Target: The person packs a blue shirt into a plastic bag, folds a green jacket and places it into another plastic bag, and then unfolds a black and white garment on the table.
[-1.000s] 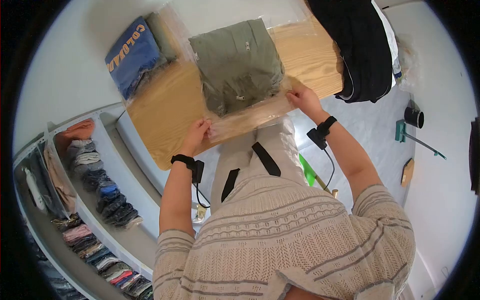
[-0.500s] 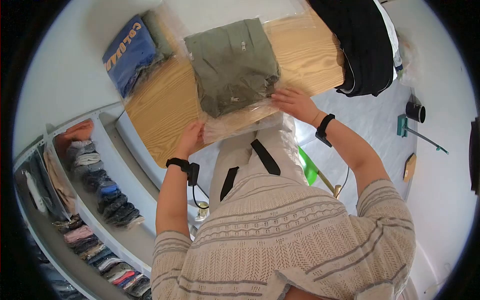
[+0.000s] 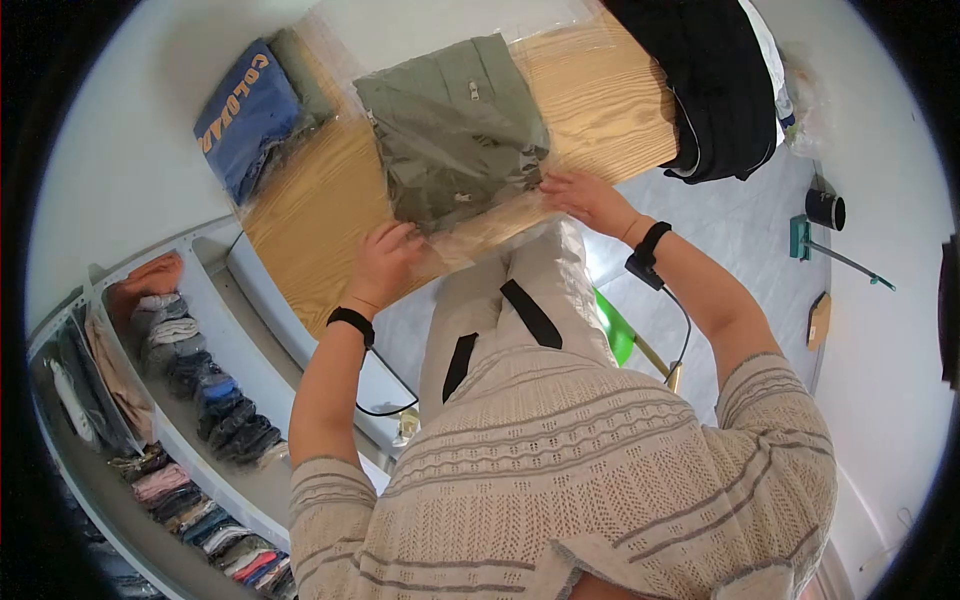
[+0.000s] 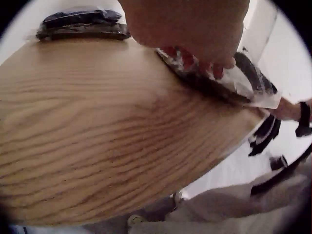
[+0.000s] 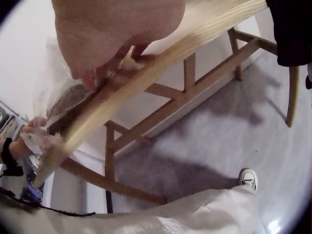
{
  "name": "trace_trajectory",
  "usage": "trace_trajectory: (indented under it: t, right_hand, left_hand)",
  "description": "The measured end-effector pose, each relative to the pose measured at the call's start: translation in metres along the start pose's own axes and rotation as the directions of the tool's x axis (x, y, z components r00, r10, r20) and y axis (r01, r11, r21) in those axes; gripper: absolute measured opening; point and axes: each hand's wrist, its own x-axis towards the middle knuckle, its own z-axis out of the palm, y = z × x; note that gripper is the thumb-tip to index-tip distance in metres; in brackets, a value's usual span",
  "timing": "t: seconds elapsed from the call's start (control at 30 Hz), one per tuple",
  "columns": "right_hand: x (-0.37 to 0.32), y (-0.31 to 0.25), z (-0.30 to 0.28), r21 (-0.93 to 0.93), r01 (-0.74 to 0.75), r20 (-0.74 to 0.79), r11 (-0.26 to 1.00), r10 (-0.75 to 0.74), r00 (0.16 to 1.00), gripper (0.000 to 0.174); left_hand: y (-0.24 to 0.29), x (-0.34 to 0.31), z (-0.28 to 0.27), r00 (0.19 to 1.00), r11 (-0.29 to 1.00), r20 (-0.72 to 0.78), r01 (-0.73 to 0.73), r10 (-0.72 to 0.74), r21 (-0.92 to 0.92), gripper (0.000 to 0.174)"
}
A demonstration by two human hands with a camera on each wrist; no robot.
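Note:
A folded olive-green garment (image 3: 460, 130) with small zips lies in a clear plastic bag (image 3: 490, 222) on the wooden table (image 3: 310, 220). At the bag's near left corner, the left hand (image 3: 388, 262) curls its fingers on the film; in the left wrist view, the left hand (image 4: 190, 29) covers part of the bag. The right hand (image 3: 595, 205) rests on the near right corner, fingers extended. Seen in the right wrist view, the right hand (image 5: 112, 39) has its fingertips at the plastic along the table edge; film partly blurs its contact.
A bagged blue garment (image 3: 250, 115) with orange letters lies at the table's far left, beside another green one. Black clothing (image 3: 725, 90) hangs over the right end. Shelves of folded clothes (image 3: 215, 400) stand at left. A green stool (image 3: 614, 330) is below the table.
The right hand has gone from gripping the near flap to resting extended fingers at the bag's right corner. The left hand has moved up onto the left corner. The bag sits slightly farther left in view.

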Motion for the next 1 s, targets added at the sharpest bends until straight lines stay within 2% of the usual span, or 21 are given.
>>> trace_trajectory:
  t: [0.03, 0.07, 0.1, 0.17, 0.2, 0.27, 0.3, 0.33, 0.37, 0.4, 0.5, 0.57, 0.6, 0.67, 0.7, 0.73, 0.8, 0.83, 0.9, 0.93, 1.0]
  right_hand:
    - [0.001, -0.001, -0.003, 0.001, 0.002, 0.001, 1.0, -0.002, 1.0, 0.022]
    - [0.001, -0.002, -0.006, 0.123, -0.041, -0.032, 0.992, 0.045, 0.999, 0.022]
    - [0.001, -0.001, -0.008, 0.244, -0.08, -0.058, 0.966, 0.097, 0.994, 0.022]
    - [0.002, 0.002, -0.004, 0.275, -0.109, -0.068, 0.955, 0.133, 0.989, 0.022]
    - [0.004, 0.002, -0.005, 0.305, -0.137, -0.077, 0.942, 0.168, 0.983, 0.022]
    - [0.006, -0.002, -0.004, 0.388, -0.187, -0.085, 0.902, 0.237, 0.968, 0.022]
    - [0.008, -0.003, -0.004, 0.469, -0.232, -0.086, 0.852, 0.306, 0.948, 0.023]
    - [0.008, -0.003, -0.004, 0.467, -0.232, -0.088, 0.854, 0.305, 0.948, 0.023]
    - [0.01, -0.004, -0.003, 0.516, -0.313, -0.068, 0.797, 0.403, 0.913, 0.025]
    - [0.011, -0.003, -0.001, 0.562, -0.388, -0.041, 0.73, 0.494, 0.869, 0.027]
    - [0.015, 0.001, 0.006, 0.657, -0.333, -0.11, 0.676, 0.523, 0.845, 0.032]
    - [0.016, 0.0, 0.01, 0.68, -0.367, -0.113, 0.635, 0.585, 0.803, 0.035]
    - [0.017, -0.001, 0.012, 0.703, -0.396, -0.113, 0.591, 0.643, 0.757, 0.037]
    - [0.021, -0.003, 0.015, 0.72, -0.393, -0.131, 0.572, 0.669, 0.732, 0.039]
    - [0.024, -0.003, 0.017, 0.738, -0.386, -0.151, 0.553, 0.694, 0.704, 0.04]
    - [0.027, -0.004, 0.02, 0.737, -0.388, -0.15, 0.553, 0.694, 0.705, 0.04]
    - [0.036, -0.007, 0.028, 0.675, -0.484, -0.234, 0.556, 0.784, 0.574, 0.04]
    - [0.039, -0.008, 0.031, 0.674, -0.486, -0.234, 0.557, 0.784, 0.575, 0.04]
    - [0.044, -0.007, 0.039, 0.598, -0.468, -0.395, 0.651, 0.747, 0.534, 0.038]
    - [0.046, -0.005, 0.043, 0.598, -0.469, -0.394, 0.65, 0.748, 0.534, 0.038]
    - [0.05, -0.003, 0.048, 0.496, -0.53, -0.493, 0.688, 0.725, 0.481, 0.037]
  left_hand:
    - [-0.01, 0.0, 0.003, 1.0, 0.99, -0.016, -0.022, 0.02, -0.141, 0.023]
    - [-0.018, -0.001, 0.007, 0.999, 0.959, -0.035, -0.048, 0.04, -0.278, 0.018]
    - [-0.016, 0.0, 0.003, 0.999, 0.96, -0.035, -0.048, 0.04, -0.276, 0.018]
    - [-0.008, 0.002, -0.004, 0.968, 0.713, 0.029, 0.205, -0.251, -0.67, 0.017]
    - [-0.008, 0.003, -0.004, 0.968, 0.715, 0.026, 0.202, -0.249, -0.67, 0.017]
    - [-0.007, 0.003, -0.001, 0.901, 0.55, 0.143, 0.369, -0.409, -0.749, 0.022]
    - [-0.008, 0.003, 0.002, 0.902, 0.551, 0.138, 0.364, -0.408, -0.75, 0.022]
    - [-0.008, 0.002, 0.006, 0.877, 0.486, 0.18, 0.405, -0.445, -0.775, 0.023]
    - [-0.009, 0.001, 0.011, 0.85, 0.416, 0.224, 0.443, -0.478, -0.794, 0.024]
    - [-0.011, 0.0, 0.017, 0.85, 0.416, 0.221, 0.441, -0.478, -0.795, 0.024]
    - [-0.013, -0.003, 0.027, 0.856, 0.501, 0.173, 0.437, -0.488, -0.747, 0.027]
    - [-0.007, -0.001, 0.028, 0.774, 0.381, 0.181, 0.484, -0.607, -0.787, 0.033]
    - [-0.003, 0.003, 0.024, 0.773, 0.381, 0.181, 0.484, -0.608, -0.788, 0.033]
    - [0.006, 0.013, 0.014, 0.686, 0.328, 0.226, 0.577, -0.692, -0.747, 0.039]
    - [0.004, 0.015, 0.019, 0.685, 0.326, 0.226, 0.577, -0.692, -0.749, 0.039]
    - [0.003, 0.018, 0.024, 0.656, 0.32, 0.197, 0.58, -0.729, -0.749, 0.041]
    - [0.001, 0.023, 0.031, 0.624, 0.313, 0.167, 0.583, -0.763, -0.75, 0.042]
    - [0.001, 0.025, 0.033, 0.624, 0.336, 0.142, 0.583, -0.768, -0.74, 0.043]
    - [0.0, 0.029, 0.037, 0.623, 0.358, 0.118, 0.583, -0.774, -0.729, 0.044]
    - [-0.002, 0.03, 0.04, 0.611, 0.368, 0.111, 0.601, -0.783, -0.709, 0.044]
    - [0.0, 0.032, 0.04, 0.602, 0.379, 0.104, 0.618, -0.792, -0.689, 0.045]
